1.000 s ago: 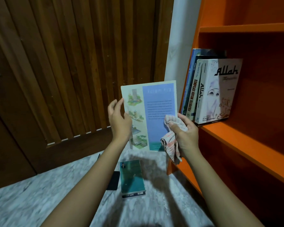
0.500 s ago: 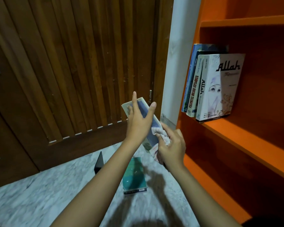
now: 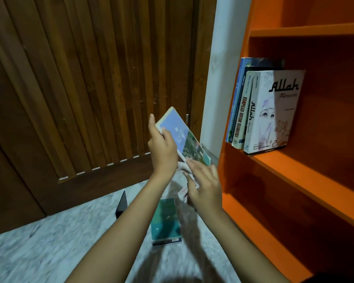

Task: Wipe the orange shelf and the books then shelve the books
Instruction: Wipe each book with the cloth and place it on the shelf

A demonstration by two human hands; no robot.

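From the head camera, the left hand [image 3: 161, 148] has its grip closed on a thin book [image 3: 182, 137], thumb along the pale upper edge and fingers over the blue cover. The book is held in the air in front of the wooden door [image 3: 90, 88], tilted, its long axis running from upper left down to lower right, the lower corner pointing toward the orange shelf [image 3: 294, 166]. The right hand [image 3: 204, 186] sits just below that lower corner, fingers curled around a bunched pale cloth [image 3: 184, 190] that is mostly hidden behind them; its fingertips touch the book's lower edge.

On the shelf's middle board a row of books [image 3: 264, 109] stands upright against the left wall, the outermost showing a white cover. The boards above and below look bare as far as they show.

Below the hands, a green book [image 3: 166, 219] lies flat on the pale marbled floor [image 3: 39, 252], long axis pointing away from the person. A dark bookend [image 3: 122, 203] stands just left of it. A white wall strip [image 3: 219, 68] separates door from shelf.
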